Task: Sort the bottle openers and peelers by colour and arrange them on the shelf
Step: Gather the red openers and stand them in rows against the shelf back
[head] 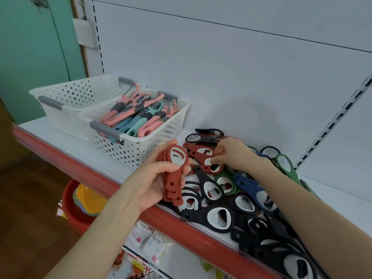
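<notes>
Peelers (pixel 130 115) with pink, blue and teal handles lie heaped in a white perforated basket (pixel 141 146) at the left of the shelf (pixel 60 135), and a second white basket (pixel 76 93) stands touching it, behind and further left. Just right of the baskets, the left hand (pixel 153 182) is held over the shelf's red front edge (pixel 90 172), palm up, its fingers curled around a stack of red bottle openers (pixel 174 178) with the thumb pressed on the top one. Beside it, the right hand (pixel 233 156) reaches onto the shelf, its fingertips pinching the head of a loose red opener (pixel 203 158) on the pile. From there to the right spreads a mixed pile of openers (pixel 221 216), mostly black, with blue ones (pixel 251 188) and green ones (pixel 283 164) among them.
</notes>
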Tool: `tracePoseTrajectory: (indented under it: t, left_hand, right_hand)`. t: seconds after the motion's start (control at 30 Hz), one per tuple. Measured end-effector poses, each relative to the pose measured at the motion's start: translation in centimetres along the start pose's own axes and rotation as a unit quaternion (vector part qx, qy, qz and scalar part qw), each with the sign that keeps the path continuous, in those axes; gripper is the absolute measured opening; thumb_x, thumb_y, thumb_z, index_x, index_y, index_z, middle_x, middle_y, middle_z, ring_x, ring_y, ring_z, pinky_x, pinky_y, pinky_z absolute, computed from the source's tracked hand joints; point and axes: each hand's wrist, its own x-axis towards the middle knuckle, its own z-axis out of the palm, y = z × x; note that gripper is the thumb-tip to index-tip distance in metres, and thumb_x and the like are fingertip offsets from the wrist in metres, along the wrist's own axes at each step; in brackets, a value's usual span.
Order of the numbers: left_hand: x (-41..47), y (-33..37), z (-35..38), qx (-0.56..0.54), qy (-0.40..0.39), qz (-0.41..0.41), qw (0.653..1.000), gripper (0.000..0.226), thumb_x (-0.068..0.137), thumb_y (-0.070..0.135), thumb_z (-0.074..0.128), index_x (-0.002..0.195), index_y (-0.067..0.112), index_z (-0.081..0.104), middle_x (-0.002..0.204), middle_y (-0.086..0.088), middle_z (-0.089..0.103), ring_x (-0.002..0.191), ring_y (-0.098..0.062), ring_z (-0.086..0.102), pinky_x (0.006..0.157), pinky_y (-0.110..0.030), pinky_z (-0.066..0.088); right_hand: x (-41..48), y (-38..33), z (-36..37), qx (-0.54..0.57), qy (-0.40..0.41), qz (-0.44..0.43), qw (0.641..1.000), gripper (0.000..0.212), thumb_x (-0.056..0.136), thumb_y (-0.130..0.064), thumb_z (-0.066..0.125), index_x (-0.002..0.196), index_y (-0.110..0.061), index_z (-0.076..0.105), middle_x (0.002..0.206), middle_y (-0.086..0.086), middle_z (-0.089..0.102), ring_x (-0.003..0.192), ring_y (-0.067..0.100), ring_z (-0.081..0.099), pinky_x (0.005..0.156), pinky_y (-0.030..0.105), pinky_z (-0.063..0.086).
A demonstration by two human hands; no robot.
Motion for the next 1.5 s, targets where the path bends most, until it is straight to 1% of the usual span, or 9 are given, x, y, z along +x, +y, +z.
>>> tracePoseTrajectory:
  t: [0.3, 0.47, 0.6, 0.7, 0.83, 1.0, 1.3, 1.4, 1.5]
  left_hand:
    - [0.4, -0.2, 0.5, -0.072, 0.051, -0.039, 0.995, 0.019, 0.087, 0.038, 0.054, 0.094, 0.020, 0.056, 0.084, -0.016, 0.066, 0.070, -0.028, 0.068, 0.052, -0.033, 0.055]
    - [0.5, -0.1, 0.5, -0.096, 0.019, -0.050, 0.994, 0.028, 0.074, 0.025, 0.063, 0.097, 0.009, 0.062, 0.090, -0.018, 0.065, 0.070, -0.028, 0.069, 0.050, -0.032, 0.056]
    - [0.1, 0.3, -0.3, -0.105, 0.048, -0.018, 0.993, 0.046, 0.065, 0.000, 0.059, 0.108, 0.013, 0.051, 0.097, -0.026, 0.067, 0.072, -0.032, 0.070, 0.050, -0.032, 0.056]
    - [0.0, 0.1, -0.5, -0.082, 0.038, -0.016, 0.996, 0.052, 0.063, -0.001, 0.059, 0.112, 0.014, 0.049, 0.109, -0.031, 0.062, 0.082, -0.036, 0.069, 0.055, -0.035, 0.057]
    - [0.0, 0.2, -0.4, -0.095, 0.049, -0.003, 0.994, 0.038, 0.067, 0.006, 0.063, 0.102, 0.018, 0.055, 0.111, -0.028, 0.062, 0.077, -0.031, 0.069, 0.056, -0.032, 0.055]
    - [0.2, 0.4, -0.8, -0.103, 0.009, -0.011, 0.995, 0.023, 0.077, 0.023, 0.060, 0.099, 0.019, 0.061, 0.121, -0.022, 0.056, 0.080, -0.028, 0.068, 0.062, -0.037, 0.056]
    - [0.7, 0.3, -1.0, -0.088, -0.005, 0.022, 0.996, 0.024, 0.072, 0.021, 0.062, 0.096, 0.019, 0.060, 0.085, -0.015, 0.067, 0.075, -0.028, 0.069, 0.060, -0.041, 0.057]
    - [1.3, 0.1, -0.8, -0.069, -0.006, 0.052, 0.996, 0.017, 0.073, 0.022, 0.063, 0.089, 0.019, 0.062, 0.084, -0.013, 0.066, 0.075, -0.026, 0.069, 0.061, -0.041, 0.057]
    - [2.1, -0.4, 0.4, -0.051, -0.009, 0.073, 0.996, 0.016, 0.071, 0.021, 0.063, 0.087, 0.019, 0.063, 0.078, -0.010, 0.066, 0.076, -0.025, 0.068, 0.065, -0.044, 0.058]
  right_hand:
    - [-2.9, -2.4, -3.0, 0.308, 0.131, -0.131, 0.933, 0.015, 0.079, -0.010, 0.070, 0.074, -0.019, 0.060, 0.071, -0.006, 0.064, 0.059, -0.001, 0.059, 0.060, 0.013, 0.047]
    - [-4.1, -4.7, -1.3, 0.238, 0.074, -0.249, 0.936, 0.011, 0.080, -0.001, 0.068, 0.089, -0.004, 0.072, 0.082, -0.003, 0.068, 0.072, -0.006, 0.060, 0.069, 0.004, 0.042]
    - [-3.0, -3.2, -1.4, 0.184, 0.037, -0.192, 0.963, 0.016, 0.087, -0.007, 0.061, 0.101, -0.010, 0.070, 0.089, -0.013, 0.065, 0.075, -0.009, 0.058, 0.073, 0.005, 0.041]
    - [-2.1, -1.9, -0.1, 0.053, -0.037, -0.161, 0.985, 0.025, 0.086, -0.013, 0.063, 0.111, -0.011, 0.065, 0.107, -0.001, 0.067, 0.088, 0.002, 0.056, 0.072, 0.001, 0.039]
    - [-2.0, -1.6, 0.6, 0.055, -0.063, -0.132, 0.988, 0.028, 0.086, -0.015, 0.063, 0.114, -0.010, 0.063, 0.112, 0.001, 0.065, 0.093, 0.005, 0.055, 0.067, -0.004, 0.035]
    - [-2.0, -1.7, 0.9, 0.030, -0.059, -0.123, 0.990, 0.022, 0.087, -0.013, 0.061, 0.109, -0.013, 0.065, 0.102, 0.000, 0.065, 0.093, 0.011, 0.058, 0.081, 0.018, 0.042]
    - [-2.7, -2.2, 0.7, 0.038, -0.002, -0.076, 0.996, 0.017, 0.088, -0.018, 0.059, 0.101, -0.010, 0.067, 0.088, -0.006, 0.058, 0.084, 0.009, 0.054, 0.069, 0.015, 0.039]
    - [-3.9, -2.3, -0.6, 0.128, 0.115, -0.018, 0.985, 0.011, 0.088, -0.017, 0.060, 0.093, -0.012, 0.069, 0.082, -0.005, 0.061, 0.073, 0.006, 0.054, 0.064, 0.012, 0.040]
    - [-6.5, -2.7, -2.4, 0.432, 0.092, 0.054, 0.896, 0.008, 0.086, -0.009, 0.062, 0.082, -0.013, 0.068, 0.070, -0.003, 0.067, 0.061, 0.005, 0.060, 0.058, 0.015, 0.049]
